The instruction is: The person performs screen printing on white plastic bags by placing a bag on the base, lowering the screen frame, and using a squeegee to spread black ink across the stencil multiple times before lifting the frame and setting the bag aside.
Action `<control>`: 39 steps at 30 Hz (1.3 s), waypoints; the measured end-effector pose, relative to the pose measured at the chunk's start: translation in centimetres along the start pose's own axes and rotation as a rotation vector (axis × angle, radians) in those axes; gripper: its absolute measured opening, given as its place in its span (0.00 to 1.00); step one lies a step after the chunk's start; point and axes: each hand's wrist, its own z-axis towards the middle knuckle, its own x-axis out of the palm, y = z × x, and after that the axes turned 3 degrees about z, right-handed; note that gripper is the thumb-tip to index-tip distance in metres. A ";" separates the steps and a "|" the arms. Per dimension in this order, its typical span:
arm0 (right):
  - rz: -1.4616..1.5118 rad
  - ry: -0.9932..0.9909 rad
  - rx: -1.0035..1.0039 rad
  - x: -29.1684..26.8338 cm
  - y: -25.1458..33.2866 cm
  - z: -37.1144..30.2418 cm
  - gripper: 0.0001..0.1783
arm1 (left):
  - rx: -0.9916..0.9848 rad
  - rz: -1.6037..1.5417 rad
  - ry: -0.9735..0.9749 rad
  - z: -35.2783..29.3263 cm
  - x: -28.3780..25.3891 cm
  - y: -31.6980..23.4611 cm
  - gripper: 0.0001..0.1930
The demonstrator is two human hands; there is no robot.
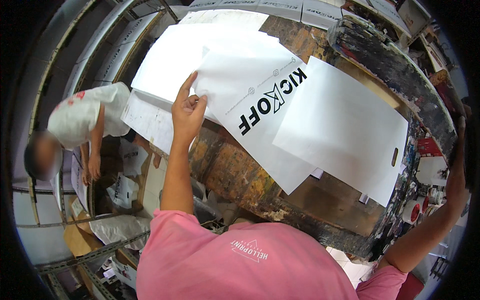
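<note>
Two overlapping, smooth white bags (pixel 242 70), left fingers (pixel 187 86) half-spread beside one, right fingers (pixel 461 123) too dim to judge.

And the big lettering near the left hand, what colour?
The lettering is black; head view shows it.

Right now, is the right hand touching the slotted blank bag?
Apart: the head view shows the right hand by the dark frame, clear of the bag.

Paint-stained wooden bench (pixel 227 167), overlapping white bags (pixel 342 127)
</note>
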 end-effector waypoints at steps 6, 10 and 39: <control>-0.019 0.024 0.033 0.1 3.5 0.7 0.26 | -0.014 -0.031 -0.001 0.5 -0.3 1.1 0.34; -0.034 0.024 0.017 0.3 0.6 -0.1 0.30 | 0.023 -0.007 -0.008 0.8 -0.7 1.7 0.35; -0.134 0.276 -0.011 6.4 6.1 -18.2 0.31 | -0.755 -1.190 0.484 -17.1 12.5 -14.0 0.55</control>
